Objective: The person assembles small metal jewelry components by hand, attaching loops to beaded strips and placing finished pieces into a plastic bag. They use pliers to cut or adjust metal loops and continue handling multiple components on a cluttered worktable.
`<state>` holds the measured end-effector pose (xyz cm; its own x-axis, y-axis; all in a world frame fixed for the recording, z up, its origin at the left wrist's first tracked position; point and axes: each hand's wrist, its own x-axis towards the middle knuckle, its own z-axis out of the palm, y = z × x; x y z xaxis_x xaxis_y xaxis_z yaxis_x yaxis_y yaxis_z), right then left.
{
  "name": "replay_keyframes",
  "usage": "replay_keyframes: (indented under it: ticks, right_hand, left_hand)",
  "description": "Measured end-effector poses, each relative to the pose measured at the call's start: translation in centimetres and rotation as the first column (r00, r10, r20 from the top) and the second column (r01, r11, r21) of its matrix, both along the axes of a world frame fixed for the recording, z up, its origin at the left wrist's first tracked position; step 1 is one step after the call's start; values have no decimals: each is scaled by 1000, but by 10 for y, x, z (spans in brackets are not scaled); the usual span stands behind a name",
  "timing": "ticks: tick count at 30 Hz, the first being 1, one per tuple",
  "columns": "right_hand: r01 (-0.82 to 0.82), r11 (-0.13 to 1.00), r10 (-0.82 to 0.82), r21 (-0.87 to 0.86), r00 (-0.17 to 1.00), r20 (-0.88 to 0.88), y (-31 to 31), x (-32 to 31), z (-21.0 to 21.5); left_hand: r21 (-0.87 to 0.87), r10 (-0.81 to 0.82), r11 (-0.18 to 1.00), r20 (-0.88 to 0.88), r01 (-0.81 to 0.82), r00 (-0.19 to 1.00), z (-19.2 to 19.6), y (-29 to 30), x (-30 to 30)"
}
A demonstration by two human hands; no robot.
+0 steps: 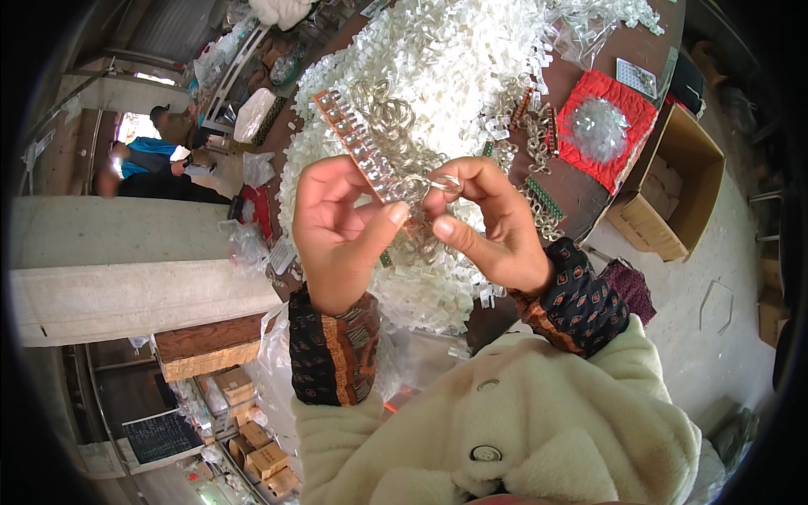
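Fingers of the left hand (332,227) grasp a reddish strip (358,143), the thumb flat on its near end; those of the right hand (505,240) are bent round a thin metal loop (444,183) beside that end, though how firmly they grip it I cannot tell. The strip slants from far left to near right, in front of a heap of white pieces (463,67). The step in hand looks like fitting or freeing the loop at the strip's edge; the next move seems to call for a steady left hold and a small, precise pull or turn on the right.

The strip is narrow and straight, set with a row of shiny bits. Silvery rings (379,105) tangle along its right side; whether they hang from it is unclear. The white pieces are small and translucent, like plastic. To the right, green strips (543,198) lie with more rings, and a red cloth (581,160) bears glossy clear bits (599,128). Patterned cuffs (332,349) meet a fleecy cream coat (547,421).
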<state>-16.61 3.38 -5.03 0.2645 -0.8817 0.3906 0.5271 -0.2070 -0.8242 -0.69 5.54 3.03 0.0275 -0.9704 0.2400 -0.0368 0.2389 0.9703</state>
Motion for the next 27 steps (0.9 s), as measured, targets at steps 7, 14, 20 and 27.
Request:
replay_keyframes:
  ticks: [7,14,20,27]
  right_hand:
    - [299,954,-295,12,946,-134,8,9,1]
    - [-7,971,-25,240,991,133,4,0,1]
    - [59,971,-113,231,968,225,10,10,2]
    - [76,926,-219,370,905,364,5,8,5]
  left_hand:
    - [-32,23,999,39,-22,999,-3,2,-16]
    - [26,50,998,125,-54,991,1,7,-15]
    - [-2,73,997,35,-73,997,-7,7,-24]
    - [-60,223,972,-78,-228,972,-19,7,-23]
